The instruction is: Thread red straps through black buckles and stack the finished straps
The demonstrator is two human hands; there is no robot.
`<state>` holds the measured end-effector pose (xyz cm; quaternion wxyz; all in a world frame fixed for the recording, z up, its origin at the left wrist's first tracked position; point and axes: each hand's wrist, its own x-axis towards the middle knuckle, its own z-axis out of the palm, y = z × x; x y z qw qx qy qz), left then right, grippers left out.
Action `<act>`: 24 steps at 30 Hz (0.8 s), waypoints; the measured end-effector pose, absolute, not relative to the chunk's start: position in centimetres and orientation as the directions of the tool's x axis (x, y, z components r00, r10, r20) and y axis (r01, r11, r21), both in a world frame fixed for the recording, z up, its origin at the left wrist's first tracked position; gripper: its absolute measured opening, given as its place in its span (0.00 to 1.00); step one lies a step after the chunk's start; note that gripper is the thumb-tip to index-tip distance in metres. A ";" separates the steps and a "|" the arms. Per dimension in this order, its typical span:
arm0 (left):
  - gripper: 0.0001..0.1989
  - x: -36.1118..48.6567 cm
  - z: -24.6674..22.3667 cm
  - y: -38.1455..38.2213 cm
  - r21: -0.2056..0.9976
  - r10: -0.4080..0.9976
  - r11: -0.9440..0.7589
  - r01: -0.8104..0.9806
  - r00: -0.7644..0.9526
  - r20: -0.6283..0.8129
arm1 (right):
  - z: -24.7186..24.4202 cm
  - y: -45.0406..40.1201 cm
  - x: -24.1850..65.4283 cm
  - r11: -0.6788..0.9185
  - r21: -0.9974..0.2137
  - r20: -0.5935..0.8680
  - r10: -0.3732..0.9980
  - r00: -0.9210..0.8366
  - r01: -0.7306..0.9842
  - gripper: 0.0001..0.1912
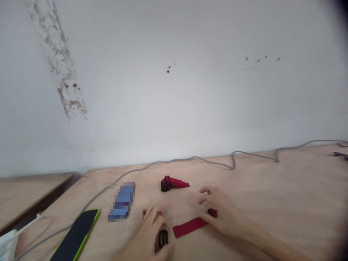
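Observation:
My left hand [152, 232] is closed, its thumb and fingers around a small black slotted piece [163, 238] that looks like a buckle. My right hand [221, 210] has its fingers curled, and a red-and-black bundle [212, 212] shows between thumb and fingers. From under that thumb a flat red strap [190, 227] stretches left across the table, its free end short of my left hand. Beyond both hands lies another red strap [178, 183], gathered up, with a black buckle [165, 183] at its left end.
On the left of the wooden table [272, 188] lie a dark phone in a green case [74, 235] and a pixelated blue phone-like object [122, 202]. A grey cable [160, 162] runs along the white wall [190, 108]. A white box [8, 246] sits at lower left.

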<state>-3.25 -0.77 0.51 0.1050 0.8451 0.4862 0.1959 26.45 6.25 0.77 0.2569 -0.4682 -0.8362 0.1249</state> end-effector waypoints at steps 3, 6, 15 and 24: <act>0.11 -3.4 1.5 -1.1 0.403 0.854 -0.520 0.753 0.479 0.205 | 1.7 3.9 22.9 0.612 -0.510 0.209 0.769 -0.604 0.604 0.16; 0.07 -3.0 1.9 -1.3 0.442 0.876 -0.481 0.757 0.431 0.215 | 2.0 3.1 20.7 0.628 -0.531 0.125 0.722 -0.680 0.569 0.13; 0.14 -2.0 0.3 -1.2 0.704 0.932 -0.362 0.611 0.238 0.272 | 0.9 3.4 20.7 0.659 -0.626 0.247 0.675 -0.695 0.418 0.08; 0.16 -1.8 -0.4 -0.8 0.633 0.901 -0.431 0.643 0.271 0.338 | 1.0 2.7 20.3 0.621 -0.692 0.253 0.687 -0.682 0.369 0.14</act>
